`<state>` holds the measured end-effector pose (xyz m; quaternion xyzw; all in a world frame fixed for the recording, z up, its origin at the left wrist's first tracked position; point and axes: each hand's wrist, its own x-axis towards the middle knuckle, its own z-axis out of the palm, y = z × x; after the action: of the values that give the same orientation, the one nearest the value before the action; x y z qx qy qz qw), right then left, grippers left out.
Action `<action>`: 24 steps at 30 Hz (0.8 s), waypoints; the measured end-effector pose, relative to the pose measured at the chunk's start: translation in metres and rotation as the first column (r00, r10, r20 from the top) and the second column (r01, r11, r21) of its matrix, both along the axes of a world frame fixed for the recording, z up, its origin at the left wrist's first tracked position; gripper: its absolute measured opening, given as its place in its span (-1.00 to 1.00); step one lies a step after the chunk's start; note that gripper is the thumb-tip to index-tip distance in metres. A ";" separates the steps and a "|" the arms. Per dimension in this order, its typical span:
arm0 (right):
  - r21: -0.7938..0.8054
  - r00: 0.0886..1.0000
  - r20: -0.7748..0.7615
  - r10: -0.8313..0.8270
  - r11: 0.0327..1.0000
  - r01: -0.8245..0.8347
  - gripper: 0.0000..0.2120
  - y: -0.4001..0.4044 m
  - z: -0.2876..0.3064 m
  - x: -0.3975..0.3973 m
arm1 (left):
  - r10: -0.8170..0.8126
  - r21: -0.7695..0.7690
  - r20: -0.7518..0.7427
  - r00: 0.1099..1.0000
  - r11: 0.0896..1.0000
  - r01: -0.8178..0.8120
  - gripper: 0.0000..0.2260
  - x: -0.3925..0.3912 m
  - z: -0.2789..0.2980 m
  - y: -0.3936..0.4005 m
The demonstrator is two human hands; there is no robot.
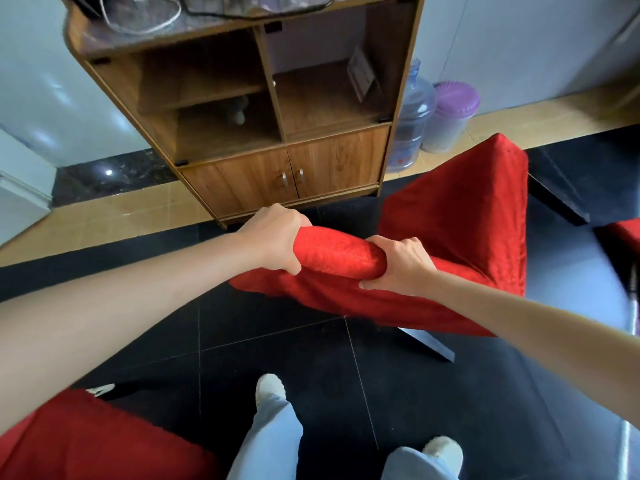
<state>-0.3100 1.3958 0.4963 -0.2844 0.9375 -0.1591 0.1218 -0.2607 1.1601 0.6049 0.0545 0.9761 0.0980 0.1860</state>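
Sitting lower left: a second red-covered seat (86, 441) fills the corner beside your left leg, on the black tiled floor (277, 341).
Left hand: your left hand (277, 239) is clenched round the left end of the chair's padded edge, with your fingers over the top and your thumb underneath.
Cabinet: a wooden cabinet (242, 181) stands just beyond your left hand. It has open shelves above, two closed doors below and cables lying on top.
Red chair: the red chair (457, 209) is right of centre, over the black floor in front of the cabinet, and it is tilted. Its padded edge points toward you and spans the gap between your hands. A broad red panel rises behind it to the right, and black legs (429, 344) stick out from under the fabric.
Right hand: your right hand (401, 265) grasps the right end of the same edge, fingers wrapped over it and thumb beneath.
Water jug: a clear water jug (412, 112) stands right of the cabinet, just beside a purple-lidded bin (453, 102).
Far right: another red piece (623, 233) is cut off by the frame edge.
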 end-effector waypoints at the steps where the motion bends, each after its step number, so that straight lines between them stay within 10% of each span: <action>1: -0.007 1.000 -0.008 -0.003 1.000 0.003 -0.25 0.008 0.003 0.002 | -0.006 -0.010 0.000 1.000 1.000 0.006 -0.48 0.001 0.006 0.009; 24: -0.118 0.998 0.062 -0.005 0.993 0.013 -0.23 0.176 0.048 0.036 | -0.046 -0.205 0.002 0.999 0.978 0.046 -0.57 0.040 0.083 0.201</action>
<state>-0.2739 1.5714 0.5448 -0.2817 0.9235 -0.2237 0.1330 -0.2202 1.3615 0.6880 0.0577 0.9797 -0.0077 0.1917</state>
